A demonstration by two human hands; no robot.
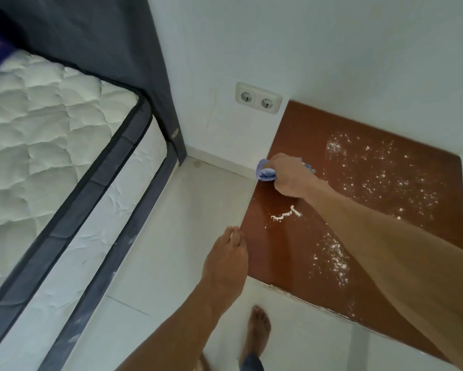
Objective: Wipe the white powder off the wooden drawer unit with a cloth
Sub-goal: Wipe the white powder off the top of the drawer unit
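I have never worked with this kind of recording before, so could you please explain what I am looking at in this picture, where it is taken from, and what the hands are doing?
There is no machine here: a person wears a wide-angle camera on the head, looking forward and down, so you see their own arms.

The right hand grips a bunched blue cloth and presses it on the brown wooden top of the drawer unit, near its left edge. White powder is scattered over much of the top, with a small swept line just below the hand.

The left hand is flat and open, holding nothing, beside the unit's left edge; I cannot tell whether it touches it.

Around this you see a mattress, a double wall socket, and a bare foot on the pale floor.
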